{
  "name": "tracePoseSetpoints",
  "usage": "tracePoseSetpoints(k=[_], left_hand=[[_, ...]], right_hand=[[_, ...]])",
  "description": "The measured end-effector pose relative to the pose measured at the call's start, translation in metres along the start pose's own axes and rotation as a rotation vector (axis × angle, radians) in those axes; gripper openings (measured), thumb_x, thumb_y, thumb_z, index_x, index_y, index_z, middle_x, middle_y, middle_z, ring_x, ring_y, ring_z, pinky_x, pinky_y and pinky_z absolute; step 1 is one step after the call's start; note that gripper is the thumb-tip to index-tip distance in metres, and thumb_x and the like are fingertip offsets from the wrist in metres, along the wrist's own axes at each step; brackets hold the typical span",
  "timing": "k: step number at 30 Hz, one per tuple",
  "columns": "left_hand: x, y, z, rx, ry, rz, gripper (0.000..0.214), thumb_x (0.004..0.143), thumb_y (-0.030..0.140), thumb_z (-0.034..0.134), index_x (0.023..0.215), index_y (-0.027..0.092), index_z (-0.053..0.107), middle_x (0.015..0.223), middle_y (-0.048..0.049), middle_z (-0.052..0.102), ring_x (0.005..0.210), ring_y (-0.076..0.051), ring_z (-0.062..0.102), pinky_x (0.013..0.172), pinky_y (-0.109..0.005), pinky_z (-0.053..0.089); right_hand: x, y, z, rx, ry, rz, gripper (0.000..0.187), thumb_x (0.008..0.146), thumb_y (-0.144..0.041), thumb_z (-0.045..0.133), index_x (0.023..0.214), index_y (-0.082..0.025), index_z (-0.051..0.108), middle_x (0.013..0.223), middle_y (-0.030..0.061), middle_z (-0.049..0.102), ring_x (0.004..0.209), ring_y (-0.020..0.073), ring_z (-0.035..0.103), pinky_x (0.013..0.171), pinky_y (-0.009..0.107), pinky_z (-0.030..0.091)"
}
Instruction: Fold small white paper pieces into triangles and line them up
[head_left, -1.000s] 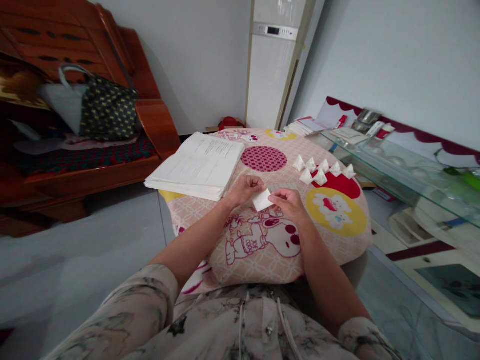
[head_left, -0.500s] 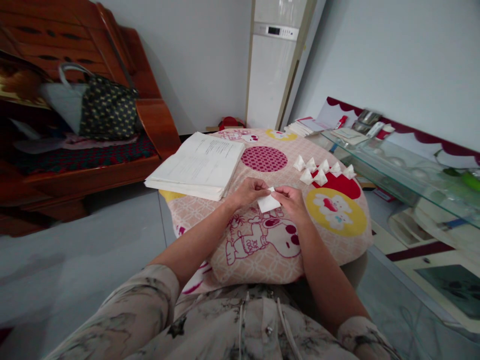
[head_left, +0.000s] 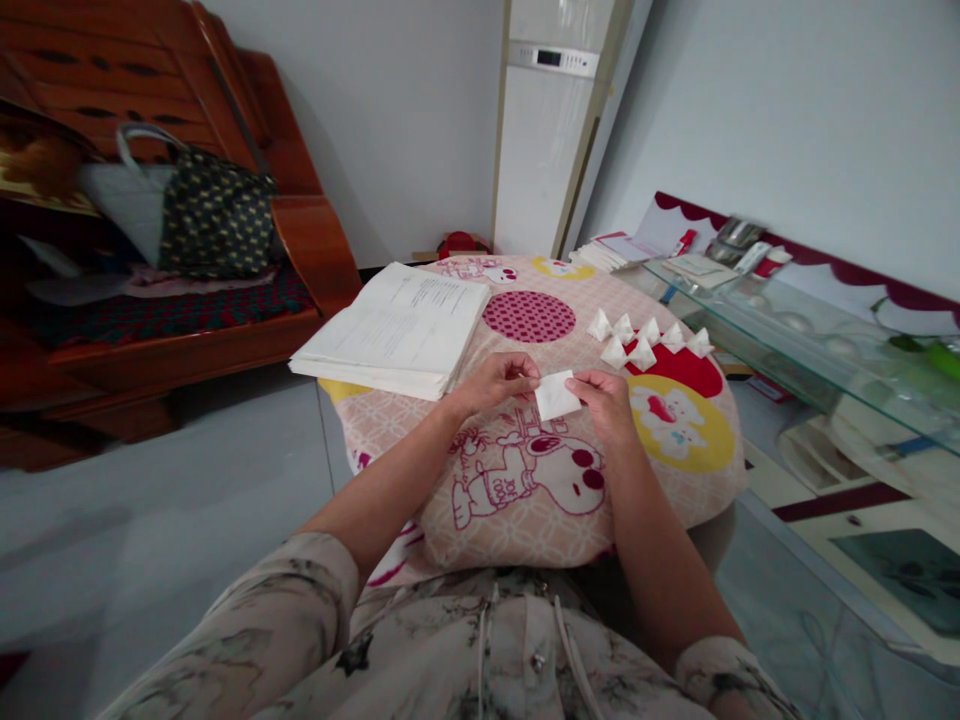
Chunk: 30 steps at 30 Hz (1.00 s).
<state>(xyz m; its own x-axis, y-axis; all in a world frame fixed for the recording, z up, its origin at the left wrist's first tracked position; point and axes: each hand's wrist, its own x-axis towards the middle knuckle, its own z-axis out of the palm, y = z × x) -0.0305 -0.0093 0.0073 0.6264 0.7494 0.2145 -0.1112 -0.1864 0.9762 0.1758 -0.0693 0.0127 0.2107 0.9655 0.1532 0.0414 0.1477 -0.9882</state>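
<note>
Between my hands is a small white square of paper (head_left: 557, 396), held just above the patterned cloth of the round table (head_left: 517, 540). My left hand (head_left: 499, 382) pinches its left edge between thumb and fingers. At the upper right corner, my right hand (head_left: 604, 400) grips the same paper with thumb and forefinger. Beyond my right hand, several small white folded paper pyramids (head_left: 642, 353) stand in two rows on the cloth. A thick open stack of printed paper (head_left: 397, 325) lies to the left of my left hand.
A glass-topped cabinet (head_left: 810, 340) with cups and jars runs along the right wall. Papers (head_left: 611, 252) lie at its far end. On the left a wooden bench (head_left: 315, 250) bears a dark patterned bag (head_left: 217, 215). A white floor-standing air conditioner (head_left: 544, 150) rises behind the table.
My right hand has shifted to the right, away from my left hand. More of the paper square now shows between them, its upper edge no longer covered by fingers.
</note>
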Motion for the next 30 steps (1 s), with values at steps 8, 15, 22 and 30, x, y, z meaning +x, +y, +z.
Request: tracePoseSetpoints(k=[8,15,22,30], left_hand=[[-0.001,0.000,-0.006,0.291,-0.050,0.049,0.023,0.084,0.034,0.071,0.079,0.013,0.064,0.070,0.0001,0.063,0.063,-0.009,0.057,0.058,-0.019,0.044],[0.000,-0.001,-0.003,0.133,0.067,0.005,0.038,0.082,0.048,0.074,0.087,0.012,0.065,0.081,-0.0040,0.068,0.070,-0.012,0.065,0.063,-0.023,0.053],[0.003,-0.005,0.012,0.222,0.081,-0.121,0.031,0.081,0.040,0.075,0.071,0.012,0.065,0.057,0.0033,0.058,0.050,-0.007,0.052,0.047,-0.017,0.037],[0.003,0.000,0.009,0.050,0.139,-0.129,0.029,0.080,0.033,0.077,0.065,0.013,0.062,0.053,0.0016,0.061,0.047,-0.007,0.056,0.050,-0.018,0.045]], right_hand=[[0.003,0.007,-0.002,-0.109,-0.044,-0.037,0.022,0.063,-0.038,0.077,0.061,-0.017,0.070,0.054,-0.0032,0.054,0.053,0.0112,0.043,0.050,0.025,0.032],[0.003,0.011,-0.004,-0.125,0.000,-0.095,0.022,0.067,-0.040,0.076,0.066,-0.018,0.072,0.057,-0.0029,0.056,0.054,0.0119,0.044,0.052,0.026,0.035],[0.001,0.010,0.001,-0.182,-0.047,-0.127,0.024,0.069,-0.040,0.075,0.064,-0.018,0.069,0.055,-0.0037,0.053,0.054,0.0117,0.043,0.051,0.026,0.032],[0.000,0.007,0.006,-0.042,0.047,-0.041,0.021,0.063,-0.039,0.076,0.065,-0.019,0.071,0.058,-0.0027,0.058,0.055,0.0124,0.047,0.052,0.026,0.038]])
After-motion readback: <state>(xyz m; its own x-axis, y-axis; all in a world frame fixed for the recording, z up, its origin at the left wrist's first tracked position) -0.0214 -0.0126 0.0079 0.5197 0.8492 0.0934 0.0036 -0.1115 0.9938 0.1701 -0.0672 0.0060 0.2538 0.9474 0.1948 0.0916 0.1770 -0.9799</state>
